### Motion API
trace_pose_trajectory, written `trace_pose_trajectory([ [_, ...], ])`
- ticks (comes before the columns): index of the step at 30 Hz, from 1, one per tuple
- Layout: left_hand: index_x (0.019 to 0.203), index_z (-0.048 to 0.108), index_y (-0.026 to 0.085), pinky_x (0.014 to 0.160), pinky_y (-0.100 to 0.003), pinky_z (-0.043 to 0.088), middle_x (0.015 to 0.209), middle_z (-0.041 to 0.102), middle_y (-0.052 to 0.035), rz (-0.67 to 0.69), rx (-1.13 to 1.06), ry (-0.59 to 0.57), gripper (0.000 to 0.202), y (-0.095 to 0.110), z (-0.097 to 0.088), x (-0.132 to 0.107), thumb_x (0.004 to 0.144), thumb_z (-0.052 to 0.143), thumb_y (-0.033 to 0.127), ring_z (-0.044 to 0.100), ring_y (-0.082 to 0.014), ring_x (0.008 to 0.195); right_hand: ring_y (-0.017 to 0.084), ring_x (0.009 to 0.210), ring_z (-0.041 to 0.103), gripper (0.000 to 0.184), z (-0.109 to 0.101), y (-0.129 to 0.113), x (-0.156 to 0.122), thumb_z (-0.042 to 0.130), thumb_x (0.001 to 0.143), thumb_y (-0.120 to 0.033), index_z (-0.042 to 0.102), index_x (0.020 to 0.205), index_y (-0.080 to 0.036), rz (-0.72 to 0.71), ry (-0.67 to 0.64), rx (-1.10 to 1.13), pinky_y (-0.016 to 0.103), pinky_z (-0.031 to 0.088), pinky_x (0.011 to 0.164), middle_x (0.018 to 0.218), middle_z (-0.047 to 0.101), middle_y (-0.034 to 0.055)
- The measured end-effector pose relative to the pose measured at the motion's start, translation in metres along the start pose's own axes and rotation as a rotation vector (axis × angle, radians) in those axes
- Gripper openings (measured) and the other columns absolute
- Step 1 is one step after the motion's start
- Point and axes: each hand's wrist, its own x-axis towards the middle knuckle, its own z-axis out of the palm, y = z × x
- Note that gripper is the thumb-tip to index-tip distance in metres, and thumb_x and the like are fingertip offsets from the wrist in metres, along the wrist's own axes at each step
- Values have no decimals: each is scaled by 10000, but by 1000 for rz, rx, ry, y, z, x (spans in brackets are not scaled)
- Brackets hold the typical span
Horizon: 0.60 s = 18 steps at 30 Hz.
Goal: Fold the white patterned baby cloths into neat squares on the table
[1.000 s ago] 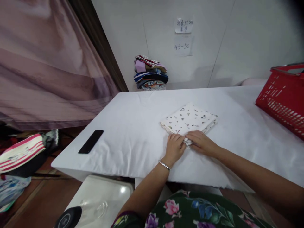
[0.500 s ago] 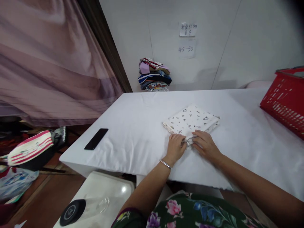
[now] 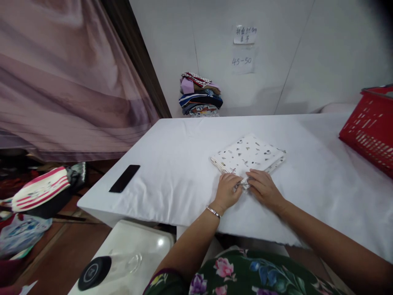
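A folded white cloth (image 3: 248,153) with small dark and tan prints lies on the white-covered table (image 3: 172,164), one corner pointing toward me. My left hand (image 3: 228,190) grips that near corner from the left, thumb and fingers closed on the layers. From the right, my right hand (image 3: 264,186) pinches the same corner, its fingers curled over the top. The two hands almost meet there, and the fingertips partly hide the layered edge. A silver bracelet (image 3: 213,211) circles my left wrist.
A black phone (image 3: 124,178) lies at the table's left. Several folded fabrics (image 3: 201,96) are stacked by the back wall. At the far right stands a red plastic basket (image 3: 371,127). A white stool (image 3: 129,246) holding a round black object (image 3: 94,273) is at lower left.
Both hands stay at the cloth's near corner, with slight finger movement there. The right fingers have shifted a little to the left. The whole view has moved slightly.
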Motion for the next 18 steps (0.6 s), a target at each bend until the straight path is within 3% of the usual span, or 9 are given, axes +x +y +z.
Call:
trace_pose_trajectory([
  [4, 981, 589, 216, 899, -365, 390, 930, 651, -25, -31, -2, 42, 178, 0, 2, 2, 830, 501, 187, 550, -169, 954, 255, 1202, 449, 208, 0, 0, -1, 509, 826, -121, 589, 999, -204, -13, -1, 13, 482, 413, 939, 1200, 577, 106],
  [14, 1044, 566, 220, 948, -386, 359, 991, 637, -26, 37, 27, -29, 277, 6, -2, 0, 767, 564, 208, 528, -188, 993, 252, 1204, 449, 220, 2, 1, -2, 512, 828, -116, 592, 1009, -212, -9, 18, 8, 478, 418, 938, 1210, 570, 100],
  [18, 1020, 573, 222, 943, -380, 358, 968, 640, -23, 10, 30, -30, 208, 5, -1, 1, 817, 526, 210, 530, -178, 986, 254, 1196, 458, 223, 1, 0, -2, 506, 832, -132, 590, 1017, -224, 14, 16, 11, 484, 424, 930, 1208, 572, 95],
])
